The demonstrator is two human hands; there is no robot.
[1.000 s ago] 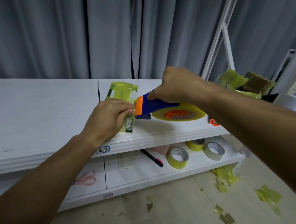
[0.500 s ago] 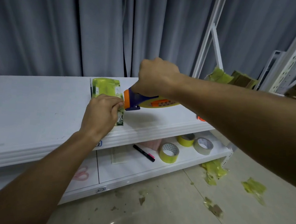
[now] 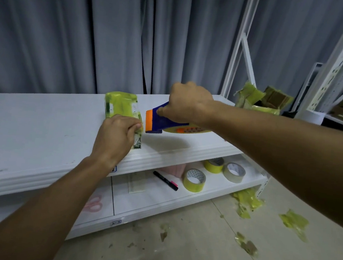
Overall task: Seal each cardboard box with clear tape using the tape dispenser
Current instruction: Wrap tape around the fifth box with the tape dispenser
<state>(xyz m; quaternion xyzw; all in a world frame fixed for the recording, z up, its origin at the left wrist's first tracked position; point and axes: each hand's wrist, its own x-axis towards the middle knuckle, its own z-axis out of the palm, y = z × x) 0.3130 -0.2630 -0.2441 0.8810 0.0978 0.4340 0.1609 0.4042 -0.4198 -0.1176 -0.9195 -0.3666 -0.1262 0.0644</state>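
While hands work over white shelf [image 3: 40,129], left grip [image 3: 116,137] pinching taped box [image 3: 122,105], right grip [image 3: 187,104] clasping dispenser [image 3: 163,121], grey curtains [image 3: 92,28].

Grey curtains [image 3: 91,34] hung in long folds behind a white shelf unit [image 3: 40,138]. Its lower shelf [image 3: 212,194] stood just above the floor. The floor [image 3: 186,246] was of pale tiles, with yellowish scraps [image 3: 293,222] scattered on it at the right. A white metal frame [image 3: 240,52] rose beside the curtain, and a perforated white rack upright [image 3: 340,60] leaned at the far right. The light was dim and even.
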